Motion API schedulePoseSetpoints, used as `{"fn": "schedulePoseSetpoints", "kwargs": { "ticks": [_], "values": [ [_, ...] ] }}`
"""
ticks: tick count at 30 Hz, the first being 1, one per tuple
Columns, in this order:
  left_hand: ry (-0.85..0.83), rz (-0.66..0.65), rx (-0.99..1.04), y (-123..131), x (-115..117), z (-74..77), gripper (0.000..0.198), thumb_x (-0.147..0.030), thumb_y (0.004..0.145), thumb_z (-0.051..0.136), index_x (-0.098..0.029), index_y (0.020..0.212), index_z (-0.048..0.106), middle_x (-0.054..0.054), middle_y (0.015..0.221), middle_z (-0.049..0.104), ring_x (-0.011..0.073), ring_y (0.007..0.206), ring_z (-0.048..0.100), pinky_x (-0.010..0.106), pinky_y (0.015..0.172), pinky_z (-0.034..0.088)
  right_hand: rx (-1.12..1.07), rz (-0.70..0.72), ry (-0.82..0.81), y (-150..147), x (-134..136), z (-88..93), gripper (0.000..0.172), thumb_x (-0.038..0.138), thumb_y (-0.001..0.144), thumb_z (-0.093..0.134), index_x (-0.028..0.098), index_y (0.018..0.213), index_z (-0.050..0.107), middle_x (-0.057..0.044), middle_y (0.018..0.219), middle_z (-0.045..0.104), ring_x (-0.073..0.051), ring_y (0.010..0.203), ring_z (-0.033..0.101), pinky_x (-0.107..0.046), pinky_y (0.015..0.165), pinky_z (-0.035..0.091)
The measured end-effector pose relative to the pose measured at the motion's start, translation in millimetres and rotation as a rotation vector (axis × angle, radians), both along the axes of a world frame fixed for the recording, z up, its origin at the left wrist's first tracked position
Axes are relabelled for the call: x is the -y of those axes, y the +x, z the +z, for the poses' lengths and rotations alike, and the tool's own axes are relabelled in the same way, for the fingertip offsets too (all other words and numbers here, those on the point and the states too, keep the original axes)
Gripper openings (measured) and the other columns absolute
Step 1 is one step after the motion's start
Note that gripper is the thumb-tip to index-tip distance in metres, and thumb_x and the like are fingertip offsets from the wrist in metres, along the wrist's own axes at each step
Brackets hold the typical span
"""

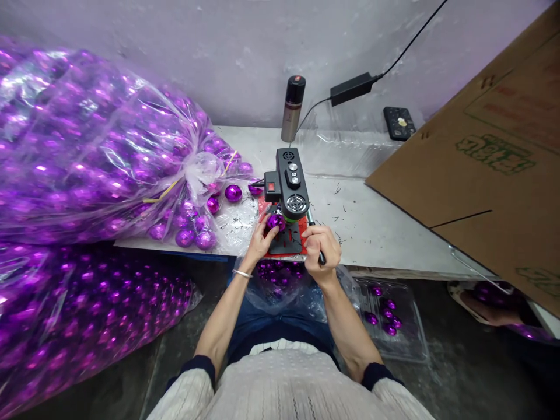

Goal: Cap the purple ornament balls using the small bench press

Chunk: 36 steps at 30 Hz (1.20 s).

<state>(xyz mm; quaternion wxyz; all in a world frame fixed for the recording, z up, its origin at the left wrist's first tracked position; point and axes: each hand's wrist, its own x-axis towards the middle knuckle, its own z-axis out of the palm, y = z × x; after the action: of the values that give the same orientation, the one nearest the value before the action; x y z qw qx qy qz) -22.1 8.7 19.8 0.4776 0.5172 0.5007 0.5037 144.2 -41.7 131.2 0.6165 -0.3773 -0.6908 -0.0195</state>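
A small black press machine [289,185] stands on a red and black base at the table's front edge. My left hand [261,240] pinches a shiny purple ball [275,221] and holds it under the machine's head. My right hand [321,247] is closed round the machine's black lever handle [315,236] on the right side. Several loose purple balls [196,228] lie on clear plastic to the left of the machine. A clear bag with purple balls [280,280] rests in my lap below the table edge.
Huge clear bags full of purple balls [87,140] fill the left side, on the table and on the floor. A metal flask [292,108], a power adapter [353,88] and a remote [399,123] stand at the back. A large cardboard box [490,169] is on the right; a clear tray with balls [387,318] lies below.
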Motion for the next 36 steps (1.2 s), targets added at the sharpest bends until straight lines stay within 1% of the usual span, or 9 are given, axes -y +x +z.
{"fn": "schedulePoseSetpoints", "kwargs": {
  "ticks": [2, 6, 10, 13, 16, 19, 22, 30, 36],
  "values": [
    [0.037, -0.008, -0.025, 0, 0, 0.2, 0.057, -0.05, 0.083, 0.077, -0.022, 0.131, 0.066, 0.012, 0.156, 0.051, 0.0303, 0.152, 0.038, 0.047, 0.129, 0.024, 0.0, 0.004, 0.001, 0, 0, 0.4, 0.021, 0.011, 0.094, 0.047, 0.023, 0.079, 0.056, -0.001, 0.074, 0.066, -0.016, 0.069, 0.065, -0.031, 0.06, 0.05],
    [0.07, -0.011, -0.077, 1, 1, 1.3, 0.058, -0.053, 0.084, 0.076, -0.022, 0.132, 0.065, 0.013, 0.155, 0.051, 0.0323, 0.149, 0.042, 0.05, 0.127, 0.027, -0.015, 0.008, 0.002, -1, -1, 1.1, 0.021, 0.011, 0.094, 0.047, 0.023, 0.079, 0.056, -0.001, 0.074, 0.065, -0.015, 0.069, 0.065, -0.03, 0.06, 0.05],
    [0.061, 0.004, -0.125, 2, 3, 2.2, 0.06, -0.051, 0.08, 0.081, -0.022, 0.13, 0.067, 0.014, 0.133, 0.065, 0.0339, 0.136, 0.053, 0.053, 0.122, 0.034, -0.038, -0.014, -0.036, -3, 1, 4.3, 0.024, 0.013, 0.097, 0.046, 0.023, 0.076, 0.054, -0.001, 0.073, 0.064, -0.016, 0.07, 0.064, -0.031, 0.062, 0.049],
    [0.096, -0.014, -0.189, 5, 4, 3.7, 0.061, -0.051, 0.076, 0.084, -0.022, 0.128, 0.068, 0.013, 0.12, 0.07, 0.0342, 0.125, 0.06, 0.053, 0.117, 0.04, -0.065, -0.022, -0.06, -4, 2, 8.2, 0.025, 0.014, 0.098, 0.046, 0.022, 0.076, 0.055, -0.001, 0.074, 0.064, -0.015, 0.071, 0.065, -0.03, 0.063, 0.049],
    [0.206, -0.064, -0.307, 9, 3, 4.5, 0.061, -0.051, 0.081, 0.079, -0.02, 0.131, 0.064, 0.015, 0.124, 0.07, 0.0337, 0.121, 0.063, 0.052, 0.112, 0.045, -0.074, -0.017, -0.08, -4, 2, 11.7, 0.023, 0.014, 0.097, 0.048, 0.022, 0.078, 0.058, -0.002, 0.076, 0.066, -0.015, 0.071, 0.064, -0.03, 0.061, 0.048],
    [0.341, -0.124, -0.427, 12, 3, 2.1, 0.063, -0.052, 0.087, 0.073, -0.018, 0.137, 0.057, 0.017, 0.132, 0.067, 0.0327, 0.124, 0.064, 0.051, 0.109, 0.05, -0.058, -0.01, -0.086, -3, 2, 13.9, 0.022, 0.013, 0.097, 0.048, 0.022, 0.079, 0.059, -0.002, 0.076, 0.066, -0.015, 0.071, 0.065, -0.03, 0.061, 0.049],
    [0.422, -0.124, -0.501, 12, 6, -3.9, 0.065, -0.052, 0.09, 0.07, -0.017, 0.141, 0.052, 0.018, 0.136, 0.065, 0.0318, 0.127, 0.064, 0.051, 0.108, 0.052, -0.05, 0.004, -0.082, -2, 2, 15.2, 0.023, 0.011, 0.096, 0.049, 0.022, 0.077, 0.057, -0.001, 0.075, 0.065, -0.015, 0.072, 0.065, -0.029, 0.062, 0.049],
    [0.493, -0.078, -0.492, 10, 10, -18.9, 0.067, -0.052, 0.092, 0.068, -0.018, 0.147, 0.048, 0.019, 0.139, 0.065, 0.0312, 0.132, 0.062, 0.05, 0.111, 0.052, -0.052, 0.013, -0.078, 0, 3, 11.6, 0.023, 0.01, 0.095, 0.049, 0.022, 0.077, 0.055, 0.0, 0.075, 0.065, -0.015, 0.071, 0.064, -0.029, 0.063, 0.049],
    [0.504, -0.084, -0.486, 12, 9, -21.4, 0.068, -0.053, 0.092, 0.067, -0.018, 0.147, 0.049, 0.02, 0.141, 0.064, 0.0318, 0.133, 0.061, 0.051, 0.112, 0.052, -0.068, -0.017, -0.058, -4, 7, -7.8, 0.021, 0.012, 0.096, 0.046, 0.022, 0.078, 0.054, -0.001, 0.078, 0.065, -0.015, 0.072, 0.064, -0.03, 0.064, 0.05]
  ]
}}
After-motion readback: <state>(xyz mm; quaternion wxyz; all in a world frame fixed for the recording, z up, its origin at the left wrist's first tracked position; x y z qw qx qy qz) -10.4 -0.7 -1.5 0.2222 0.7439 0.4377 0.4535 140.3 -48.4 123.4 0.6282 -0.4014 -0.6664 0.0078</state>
